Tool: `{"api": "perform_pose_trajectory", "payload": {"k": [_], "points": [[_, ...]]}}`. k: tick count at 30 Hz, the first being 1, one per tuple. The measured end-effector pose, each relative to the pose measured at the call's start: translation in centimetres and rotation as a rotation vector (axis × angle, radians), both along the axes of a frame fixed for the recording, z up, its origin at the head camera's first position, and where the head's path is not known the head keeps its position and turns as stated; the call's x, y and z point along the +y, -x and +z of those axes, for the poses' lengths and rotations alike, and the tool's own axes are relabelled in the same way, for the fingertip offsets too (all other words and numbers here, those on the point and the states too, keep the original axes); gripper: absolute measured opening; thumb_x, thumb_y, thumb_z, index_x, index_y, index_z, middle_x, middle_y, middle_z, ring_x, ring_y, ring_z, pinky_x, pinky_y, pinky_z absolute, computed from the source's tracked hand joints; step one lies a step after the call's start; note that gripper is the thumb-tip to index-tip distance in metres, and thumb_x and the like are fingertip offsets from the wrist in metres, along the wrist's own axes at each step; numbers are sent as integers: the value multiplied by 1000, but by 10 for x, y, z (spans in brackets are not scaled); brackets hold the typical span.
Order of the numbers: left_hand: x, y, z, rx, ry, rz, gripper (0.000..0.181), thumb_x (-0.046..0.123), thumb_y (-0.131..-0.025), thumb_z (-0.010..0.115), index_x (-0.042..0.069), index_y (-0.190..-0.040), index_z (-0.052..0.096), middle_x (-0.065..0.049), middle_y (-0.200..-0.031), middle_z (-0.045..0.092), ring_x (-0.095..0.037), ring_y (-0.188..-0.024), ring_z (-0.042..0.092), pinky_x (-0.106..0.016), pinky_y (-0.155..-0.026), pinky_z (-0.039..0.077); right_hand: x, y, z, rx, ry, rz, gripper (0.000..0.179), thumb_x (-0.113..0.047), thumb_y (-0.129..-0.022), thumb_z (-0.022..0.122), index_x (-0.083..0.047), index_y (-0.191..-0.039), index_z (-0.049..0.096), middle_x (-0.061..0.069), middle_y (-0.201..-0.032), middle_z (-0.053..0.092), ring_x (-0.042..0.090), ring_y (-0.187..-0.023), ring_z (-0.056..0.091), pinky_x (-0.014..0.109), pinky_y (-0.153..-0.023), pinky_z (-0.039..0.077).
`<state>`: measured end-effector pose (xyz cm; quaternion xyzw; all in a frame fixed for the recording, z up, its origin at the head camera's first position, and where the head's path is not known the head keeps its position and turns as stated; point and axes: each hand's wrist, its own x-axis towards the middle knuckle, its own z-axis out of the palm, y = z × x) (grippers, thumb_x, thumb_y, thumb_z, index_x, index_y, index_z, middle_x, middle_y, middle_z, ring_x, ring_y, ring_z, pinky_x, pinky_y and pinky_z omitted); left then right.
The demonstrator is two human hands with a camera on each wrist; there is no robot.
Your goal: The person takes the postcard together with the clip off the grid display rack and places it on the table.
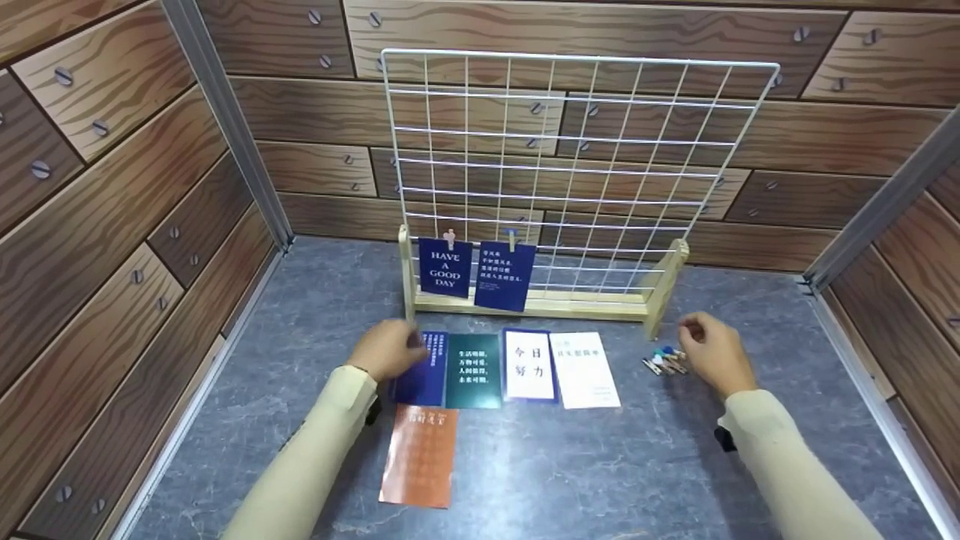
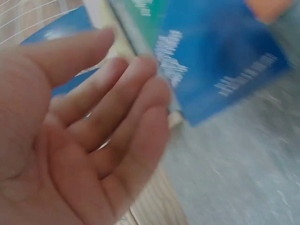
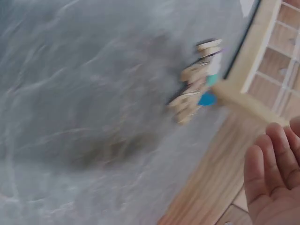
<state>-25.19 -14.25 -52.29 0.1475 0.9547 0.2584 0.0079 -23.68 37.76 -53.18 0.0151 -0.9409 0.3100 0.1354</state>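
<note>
My left hand (image 1: 386,349) hovers over the left edge of a dark blue card (image 1: 427,379) on the table. Its fingers bend loosely with nothing between them, as the left wrist view shows. To the right of this card lie a green card (image 1: 474,390), a white card with a blue border (image 1: 529,382) and a plain white card (image 1: 589,382). My right hand (image 1: 716,352) is just right of a small pile of wooden clothespins (image 1: 666,363). In the right wrist view, its relaxed fingers (image 3: 255,171) are apart from the clothespins (image 3: 192,89) and hold nothing.
A white wire grid (image 1: 570,157) stands behind in a wooden base (image 1: 585,307). Two blue cards hang on it, a "HAVE A GOOD DAY" card (image 1: 444,270) and a text card (image 1: 504,281), each under a clothespin. An orange card (image 1: 420,465) lies nearer me. Wood-patterned walls surround the table.
</note>
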Motion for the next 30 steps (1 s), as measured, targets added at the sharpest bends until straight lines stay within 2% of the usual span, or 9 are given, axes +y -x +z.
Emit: {"api": "perform_pose_trajectory", "payload": {"k": [3, 5, 10, 13, 17, 20, 23, 30], "points": [[7, 1, 10, 63, -104, 27, 13, 21, -92, 77, 11, -99, 72, -1, -83, 70, -19, -73, 63, -43, -73, 55, -12, -2, 8, 65, 31, -7, 24, -16, -106, 54, 0, -119, 67, 17, -106, 70, 30, -96, 65, 43, -83, 52], [11, 1, 14, 100, -186, 49, 14, 20, -94, 76, 11, -104, 72, 0, -87, 70, -18, -77, 63, -41, -76, 55, -19, -3, 13, 114, 38, -8, 22, -14, -105, 55, -1, -118, 68, 16, -105, 71, 26, -94, 65, 32, -82, 51], [19, 1, 18, 209, -434, 95, 19, 15, -95, 75, 10, -113, 69, -1, -96, 71, -16, -86, 66, -36, -83, 56, -34, -5, 22, 266, 111, -6, 17, -5, -101, 60, 0, -113, 71, 14, -103, 71, 7, -87, 60, 9, -75, 44], [23, 3, 18, 263, -578, 114, 22, 11, -96, 73, 6, -117, 68, -5, -99, 72, -18, -89, 68, -34, -83, 57, -40, -5, 25, 365, 178, 7, 15, 1, -98, 62, 2, -109, 72, 14, -101, 71, -2, -84, 58, 7, -76, 44], [25, 3, 19, 303, -736, 128, 25, 7, -96, 72, 2, -120, 66, -11, -105, 71, -22, -95, 69, -33, -85, 58, -47, -5, 27, 449, 236, 49, 13, 6, -96, 63, 4, -106, 72, 15, -99, 72, -4, -84, 58, 8, -78, 45], [26, 3, 20, 315, -794, 128, 27, 6, -96, 72, 2, -121, 66, -13, -108, 70, -24, -97, 69, -34, -87, 58, -51, -6, 27, 475, 251, 74, 13, 7, -95, 64, 5, -106, 72, 16, -100, 72, -4, -86, 59, 8, -79, 46], [27, 3, 20, 325, -813, 122, 27, 6, -96, 73, 2, -121, 66, -13, -110, 70, -25, -98, 69, -36, -88, 58, -53, -7, 27, 491, 251, 81, 13, 7, -94, 65, 6, -106, 72, 16, -100, 72, -1, -88, 61, 8, -80, 46], [30, 3, 16, 322, -842, 105, 28, 8, -95, 74, 4, -122, 67, -14, -115, 70, -28, -100, 69, -45, -90, 58, -59, -7, 27, 526, 257, 102, 15, 8, -93, 66, 6, -106, 72, 15, -100, 72, 16, -89, 66, 12, -83, 48]]}}
